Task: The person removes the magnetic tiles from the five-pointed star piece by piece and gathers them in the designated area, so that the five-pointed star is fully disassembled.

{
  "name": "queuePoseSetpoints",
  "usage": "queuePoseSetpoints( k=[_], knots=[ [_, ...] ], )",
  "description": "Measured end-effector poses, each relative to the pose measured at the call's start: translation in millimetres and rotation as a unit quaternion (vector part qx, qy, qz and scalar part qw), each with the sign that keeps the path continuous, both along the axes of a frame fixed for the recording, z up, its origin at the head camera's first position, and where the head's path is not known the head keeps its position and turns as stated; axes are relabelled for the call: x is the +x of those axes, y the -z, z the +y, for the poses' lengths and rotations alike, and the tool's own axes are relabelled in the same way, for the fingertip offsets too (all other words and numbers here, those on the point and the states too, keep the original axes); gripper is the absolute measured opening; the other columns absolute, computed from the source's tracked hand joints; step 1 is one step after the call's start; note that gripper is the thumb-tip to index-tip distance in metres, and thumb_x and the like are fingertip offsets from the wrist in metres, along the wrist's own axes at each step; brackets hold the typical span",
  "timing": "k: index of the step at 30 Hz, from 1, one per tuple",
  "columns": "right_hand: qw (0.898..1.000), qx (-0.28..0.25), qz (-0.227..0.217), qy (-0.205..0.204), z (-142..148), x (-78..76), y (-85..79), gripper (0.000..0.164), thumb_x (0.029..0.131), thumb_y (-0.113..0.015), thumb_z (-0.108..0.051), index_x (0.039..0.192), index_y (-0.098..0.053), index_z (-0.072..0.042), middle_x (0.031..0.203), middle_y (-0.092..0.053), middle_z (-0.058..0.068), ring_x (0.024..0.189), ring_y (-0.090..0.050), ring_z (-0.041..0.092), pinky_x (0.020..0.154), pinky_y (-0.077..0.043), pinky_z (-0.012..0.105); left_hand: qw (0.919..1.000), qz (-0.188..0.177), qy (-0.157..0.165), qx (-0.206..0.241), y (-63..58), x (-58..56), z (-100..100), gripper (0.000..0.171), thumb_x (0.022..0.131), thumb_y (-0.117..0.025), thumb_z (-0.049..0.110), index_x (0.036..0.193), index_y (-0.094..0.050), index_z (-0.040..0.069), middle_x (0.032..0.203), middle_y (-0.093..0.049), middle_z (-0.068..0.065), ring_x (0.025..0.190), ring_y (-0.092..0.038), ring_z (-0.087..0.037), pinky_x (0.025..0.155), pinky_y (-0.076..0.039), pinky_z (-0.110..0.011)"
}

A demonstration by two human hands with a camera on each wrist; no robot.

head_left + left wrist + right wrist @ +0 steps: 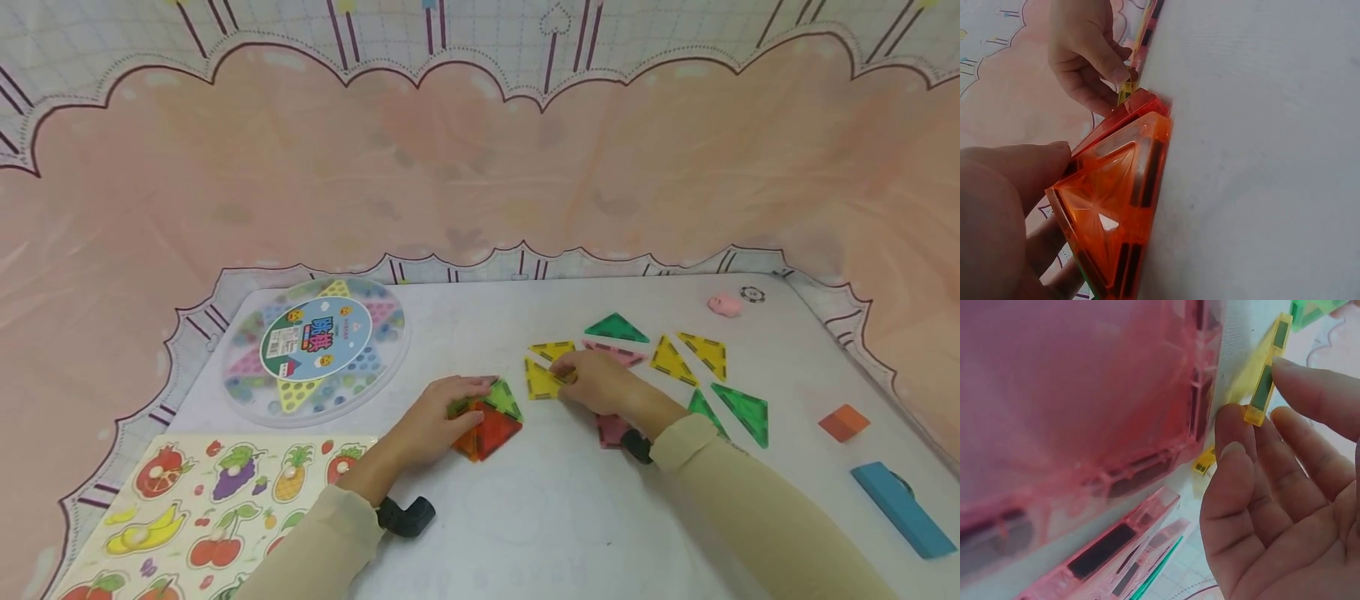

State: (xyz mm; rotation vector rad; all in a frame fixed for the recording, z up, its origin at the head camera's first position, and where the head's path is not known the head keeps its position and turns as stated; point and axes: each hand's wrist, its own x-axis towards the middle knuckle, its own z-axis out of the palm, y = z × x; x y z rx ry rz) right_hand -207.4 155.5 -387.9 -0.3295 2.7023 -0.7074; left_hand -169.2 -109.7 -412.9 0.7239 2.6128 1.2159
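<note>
My left hand [433, 423] holds a small pyramid [498, 431] of see-through magnetic tiles with red, orange and green sides. In the left wrist view, its thumb lies along one edge of the pyramid, whose orange triangular side [1100, 212] faces the camera. To the right, my right hand [600, 383] pinches a yellow triangular magnetic tile [1266, 381] between thumb and fingers. Another yellow triangle [552, 348] lies just behind it. A pink square tile [1079, 394] fills much of the right wrist view and is mostly covered by my forearm in the head view.
Green triangles [741, 412], yellow triangles [705, 355] and a pink tile [622, 353] lie around my right hand. Farther right are an orange-red block [845, 423], a blue bar [902, 510] and a pink figure [724, 305]. A round board-game case [247, 392] and a fruit board [258, 446] stand left.
</note>
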Motion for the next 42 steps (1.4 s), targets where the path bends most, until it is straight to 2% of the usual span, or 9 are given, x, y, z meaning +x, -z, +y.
queuePoseSetpoints(
  k=[11,15,20,27,34,40,42],
  knots=[
    [0.999,0.038,0.035,0.006,-1.7,0.1,1.3,0.034,0.082,-0.065,-0.025,0.115,-0.059,-0.016,0.111,-0.058,0.000,0.106,-0.048,0.020,0.093,-0.035,0.042,0.9993,-0.001,0.029,0.024,-1.4,4.2,-2.5,0.037,0.087,-0.059,0.021,0.123,-0.055,0.017,0.130,-0.046,0.009,0.120,-0.036,-0.013,0.098,-0.029,-0.041],
    [0.999,0.019,0.039,0.012,1.2,5.6,-2.4,0.035,0.083,-0.064,-0.025,0.116,-0.058,-0.015,0.111,-0.058,0.000,0.102,-0.050,0.019,0.091,-0.037,0.042,0.9993,-0.010,0.029,0.024,-2.3,5.7,-2.7,0.040,0.087,-0.059,0.023,0.126,-0.053,0.020,0.130,-0.045,0.009,0.118,-0.037,-0.013,0.097,-0.030,-0.041],
    [0.999,-0.015,0.028,0.011,6.4,13.7,-8.5,0.034,0.082,-0.064,-0.025,0.115,-0.059,-0.017,0.107,-0.058,-0.003,0.092,-0.052,0.015,0.082,-0.044,0.035,0.9995,-0.027,0.011,0.008,-2.4,6.8,-3.7,0.041,0.087,-0.059,0.028,0.127,-0.051,0.028,0.130,-0.043,0.012,0.118,-0.036,-0.011,0.096,-0.031,-0.040],
    [0.998,-0.057,0.023,0.000,11.4,30.2,-15.8,0.032,0.080,-0.068,-0.022,0.111,-0.061,-0.016,0.100,-0.060,-0.004,0.080,-0.053,0.014,0.065,-0.047,0.025,0.9993,-0.021,0.025,0.018,-0.1,7.0,-1.4,0.040,0.086,-0.060,0.025,0.126,-0.053,0.024,0.130,-0.045,0.013,0.120,-0.035,-0.008,0.098,-0.028,-0.038],
    [0.998,-0.065,0.004,0.013,12.1,44.5,-15.8,0.032,0.080,-0.068,-0.026,0.111,-0.061,-0.023,0.089,-0.058,-0.009,0.075,-0.052,0.013,0.061,-0.045,0.027,0.9990,-0.029,0.031,0.008,-2.0,13.3,0.2,0.040,0.085,-0.061,0.030,0.124,-0.053,0.027,0.130,-0.044,0.016,0.121,-0.034,-0.008,0.099,-0.027,-0.040],
    [0.996,-0.087,-0.020,0.015,10.4,52.1,-12.6,0.031,0.080,-0.067,-0.025,0.110,-0.060,-0.023,0.085,-0.058,-0.006,0.060,-0.055,0.016,0.054,-0.047,0.028,0.9979,-0.058,0.027,-0.001,-5.1,16.2,1.9,0.037,0.084,-0.060,0.035,0.120,-0.055,0.029,0.129,-0.043,0.017,0.122,-0.033,-0.010,0.099,-0.027,-0.041],
    [0.995,-0.092,-0.021,0.013,9.5,53.8,-12.3,0.030,0.080,-0.067,-0.024,0.109,-0.061,-0.023,0.086,-0.058,-0.006,0.062,-0.054,0.015,0.053,-0.047,0.028,0.9975,-0.065,0.026,-0.003,-5.7,16.7,2.3,0.035,0.084,-0.060,0.036,0.118,-0.057,0.029,0.129,-0.043,0.017,0.122,-0.033,-0.011,0.099,-0.027,-0.042]
  ],
)
